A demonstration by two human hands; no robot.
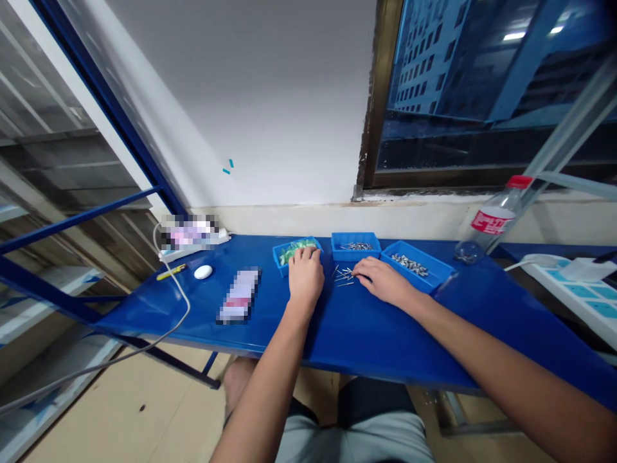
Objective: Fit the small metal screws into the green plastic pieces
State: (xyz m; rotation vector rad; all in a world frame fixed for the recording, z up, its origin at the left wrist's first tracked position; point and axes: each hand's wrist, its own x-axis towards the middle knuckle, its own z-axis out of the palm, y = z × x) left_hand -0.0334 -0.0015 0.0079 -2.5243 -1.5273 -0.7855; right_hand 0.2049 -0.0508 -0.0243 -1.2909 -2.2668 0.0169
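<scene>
My left hand (305, 275) reaches over the near rim of a small blue tray (279, 256) filled with green plastic pieces (292, 249); its fingers curl into the pieces. My right hand (380, 279) rests on the blue table (366, 328), fingers pinched at a loose pile of small metal screws (343, 275). Behind the pile stands a second blue tray (355, 245) with metal parts, and to its right a third blue tray (416, 265) with more metal parts.
A plastic bottle with a red cap and label (492, 220) leans at the right by the window sill. On the left lie a blurred flat object (239, 295), a white oval item (203, 272), a yellow pen (170, 272), and a white power strip (193, 244) with its cable.
</scene>
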